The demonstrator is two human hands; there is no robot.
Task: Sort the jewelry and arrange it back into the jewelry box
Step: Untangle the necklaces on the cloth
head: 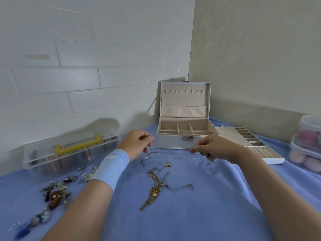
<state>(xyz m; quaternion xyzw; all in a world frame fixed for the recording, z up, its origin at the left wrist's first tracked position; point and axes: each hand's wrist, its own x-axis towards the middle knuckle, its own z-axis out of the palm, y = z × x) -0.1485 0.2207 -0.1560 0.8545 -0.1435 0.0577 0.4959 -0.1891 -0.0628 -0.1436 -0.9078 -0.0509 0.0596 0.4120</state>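
Observation:
The white jewelry box (pixel 171 144) stands open at the back of the blue cloth, its lid upright and its beige compartments bare. My left hand (pixel 136 143) and my right hand (pixel 215 147) hover just in front of it, fingers curled. Each pinches one end of a thin silver chain (pixel 169 154), which is faint and sags to the cloth between them. A gold necklace (pixel 155 188) with charms lies tangled nearer me in the middle. Several earrings and brooches (pixel 55 193) are scattered at the left beside my left forearm.
The box's removed tray (pixel 271 158) with ring rolls and small slots lies right of the box. A clear plastic case with a yellow handle (pixel 77 146) sits along the left wall. Stacked clear containers (pixel 307 126) holding pink items stand at the far right.

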